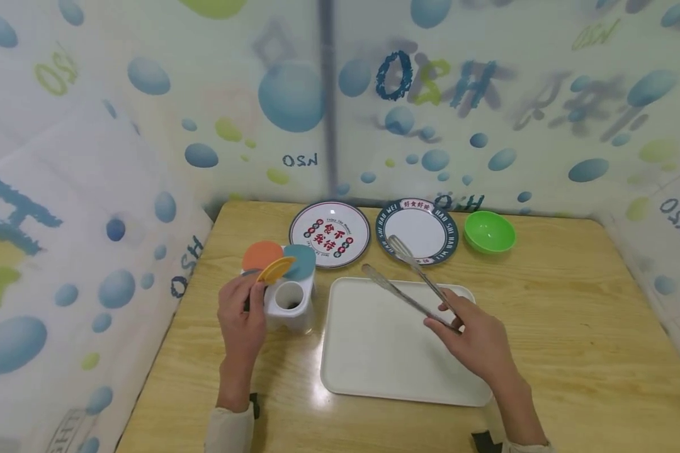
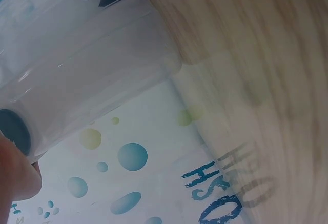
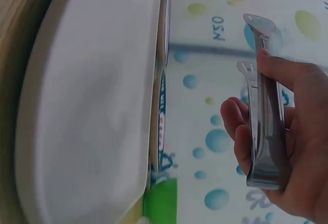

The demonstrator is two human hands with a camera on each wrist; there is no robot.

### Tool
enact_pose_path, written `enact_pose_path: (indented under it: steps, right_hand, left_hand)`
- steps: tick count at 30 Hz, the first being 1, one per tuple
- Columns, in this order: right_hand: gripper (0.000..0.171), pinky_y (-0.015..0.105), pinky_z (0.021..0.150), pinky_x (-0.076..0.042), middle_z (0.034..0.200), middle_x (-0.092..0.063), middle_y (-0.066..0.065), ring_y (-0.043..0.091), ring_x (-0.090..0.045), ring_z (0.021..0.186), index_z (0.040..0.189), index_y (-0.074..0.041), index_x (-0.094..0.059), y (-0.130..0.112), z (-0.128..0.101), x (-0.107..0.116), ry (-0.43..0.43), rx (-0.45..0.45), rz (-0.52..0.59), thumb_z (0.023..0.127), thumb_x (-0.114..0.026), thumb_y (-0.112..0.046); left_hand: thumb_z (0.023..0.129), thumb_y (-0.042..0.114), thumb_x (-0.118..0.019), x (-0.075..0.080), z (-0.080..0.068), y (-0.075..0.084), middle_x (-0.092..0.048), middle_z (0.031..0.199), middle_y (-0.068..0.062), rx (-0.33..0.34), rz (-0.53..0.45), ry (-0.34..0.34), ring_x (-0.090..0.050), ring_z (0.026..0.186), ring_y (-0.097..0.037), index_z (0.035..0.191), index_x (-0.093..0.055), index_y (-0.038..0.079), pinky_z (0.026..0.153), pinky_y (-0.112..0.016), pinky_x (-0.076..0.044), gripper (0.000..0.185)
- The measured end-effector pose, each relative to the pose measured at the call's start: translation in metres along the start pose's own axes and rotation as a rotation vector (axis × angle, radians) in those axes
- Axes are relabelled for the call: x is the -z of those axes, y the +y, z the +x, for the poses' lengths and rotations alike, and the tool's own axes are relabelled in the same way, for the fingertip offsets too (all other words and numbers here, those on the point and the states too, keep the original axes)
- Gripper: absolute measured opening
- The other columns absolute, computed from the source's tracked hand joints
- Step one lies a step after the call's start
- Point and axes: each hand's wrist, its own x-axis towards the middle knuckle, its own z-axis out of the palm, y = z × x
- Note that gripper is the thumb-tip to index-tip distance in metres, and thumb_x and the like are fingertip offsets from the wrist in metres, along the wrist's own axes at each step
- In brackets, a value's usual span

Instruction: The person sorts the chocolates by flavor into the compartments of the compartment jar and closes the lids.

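While the right hand [image 1: 476, 336] grips metal tongs [image 1: 410, 280] above the white tray [image 1: 374, 371], the left hand [image 1: 240, 318] pinches a yellow disc [image 1: 276, 269] at the white holder [image 1: 290, 306]; beyond, I'd keep the tong tips low nearing the plates [image 1: 330, 234].

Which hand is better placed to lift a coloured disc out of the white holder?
Probably the left hand: it already touches the yellow disc at the white holder. The right hand holds tongs over the tray.
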Motion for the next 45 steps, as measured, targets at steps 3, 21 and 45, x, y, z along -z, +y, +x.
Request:
enact_pose_path:
  steps: [3, 21, 45]
  right_hand:
    - [0.052, 0.028, 0.056, -0.043, 0.103, -0.073, 0.002, 0.012, -0.066, 0.074, 0.128, -0.014, -0.061, 0.023, -0.005, 0.008, 0.006, -0.082, -0.037, 0.089, -0.072, -0.045]
    - [0.078, 0.047, 0.057, -0.049, 0.116, -0.059, 0.036, 0.056, -0.060, 0.098, 0.135, 0.004, -0.046, 0.145, -0.066, 0.045, -0.075, -0.662, -0.043, 0.096, -0.048, -0.062]
    - [0.112, 0.067, 0.075, -0.043, 0.136, -0.019, 0.053, 0.067, -0.031, 0.118, 0.147, 0.019, -0.010, 0.149, -0.075, 0.041, -0.196, -0.761, -0.017, 0.092, -0.047, -0.071]
  left_hand:
    - [0.093, -0.003, -0.063, 0.001, 0.001, 0.000, -0.072, 0.098, -0.022, -0.004, 0.010, 0.006, -0.061, 0.102, -0.035, 0.103, -0.073, -0.007, 0.105, -0.026, -0.038, 0.015]
    - [0.092, -0.007, -0.062, 0.004, -0.001, 0.002, -0.072, 0.099, -0.022, 0.017, 0.044, -0.003, -0.061, 0.103, -0.034, 0.104, -0.073, -0.007, 0.105, -0.023, -0.039, 0.016]
    - [0.090, -0.007, -0.064, 0.002, -0.001, 0.000, -0.072, 0.100, -0.019, 0.006, 0.007, 0.003, -0.061, 0.103, -0.033, 0.104, -0.074, -0.004, 0.104, -0.024, -0.039, 0.018]
